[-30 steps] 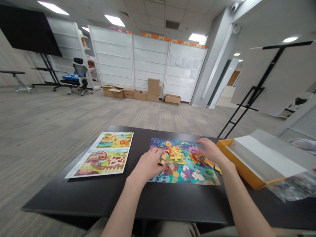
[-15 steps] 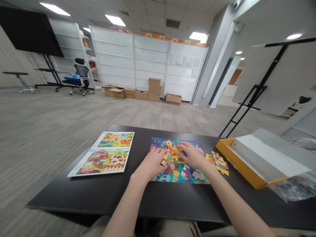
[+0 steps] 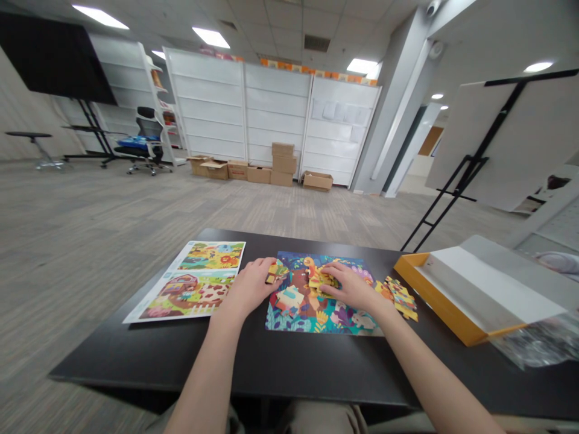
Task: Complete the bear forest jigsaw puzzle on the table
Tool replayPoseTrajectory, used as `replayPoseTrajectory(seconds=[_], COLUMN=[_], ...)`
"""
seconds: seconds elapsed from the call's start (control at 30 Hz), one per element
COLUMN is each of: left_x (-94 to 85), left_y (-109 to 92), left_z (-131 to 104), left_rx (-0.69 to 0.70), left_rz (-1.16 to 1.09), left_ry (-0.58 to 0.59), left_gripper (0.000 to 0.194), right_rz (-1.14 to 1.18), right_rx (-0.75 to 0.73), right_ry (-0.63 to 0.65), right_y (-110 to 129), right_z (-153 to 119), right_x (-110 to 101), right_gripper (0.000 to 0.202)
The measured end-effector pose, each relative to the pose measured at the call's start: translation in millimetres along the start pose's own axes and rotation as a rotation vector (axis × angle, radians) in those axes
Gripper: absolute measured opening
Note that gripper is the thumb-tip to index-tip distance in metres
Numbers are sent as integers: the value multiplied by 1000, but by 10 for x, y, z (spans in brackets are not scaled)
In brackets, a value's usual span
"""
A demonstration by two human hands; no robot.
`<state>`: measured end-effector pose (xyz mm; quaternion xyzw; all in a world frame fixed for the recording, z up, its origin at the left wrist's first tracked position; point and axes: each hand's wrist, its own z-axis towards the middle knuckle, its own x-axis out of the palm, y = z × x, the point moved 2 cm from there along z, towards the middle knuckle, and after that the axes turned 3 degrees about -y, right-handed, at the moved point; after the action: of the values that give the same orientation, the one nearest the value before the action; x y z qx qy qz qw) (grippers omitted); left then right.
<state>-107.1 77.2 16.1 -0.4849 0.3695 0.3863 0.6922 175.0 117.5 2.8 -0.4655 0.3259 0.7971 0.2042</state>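
Observation:
My left hand (image 3: 253,283) is at the left edge of a colourful picture board (image 3: 316,319), its fingers closed on a few puzzle pieces (image 3: 277,273). Lower on the board lies a pale joined clump of pieces (image 3: 290,299). My right hand (image 3: 355,287) rests over the middle of the board, fingers bent around yellow puzzle pieces (image 3: 319,279); the fingertips partly hide these. To its right, another pile of yellow pieces (image 3: 402,298) overlaps the black table.
Two picture sheets (image 3: 190,280) lie at the left of the black table (image 3: 181,355). An open yellow box (image 3: 447,301) stands on the right, with clear plastic wrap (image 3: 538,343) beside it. Beyond the table are cardboard boxes (image 3: 283,164) and an easel (image 3: 470,163).
My left hand has moved left with puzzle pieces in it, uncovering the pale clump. The right hand has stayed nearly in place over the yellow pieces.

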Motion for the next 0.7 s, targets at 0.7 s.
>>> replayPoseTrajectory(seconds=[0.7], left_x=[109], left_y=[188], left_z=[44], left_rx=[-52], left_rz=[38], left_ry=[-15], left_gripper=[45], right_rz=[9], right_rx=[19], right_ry=[29], right_y=[-33], right_z=[-7], right_x=[11], right_gripper=[30])
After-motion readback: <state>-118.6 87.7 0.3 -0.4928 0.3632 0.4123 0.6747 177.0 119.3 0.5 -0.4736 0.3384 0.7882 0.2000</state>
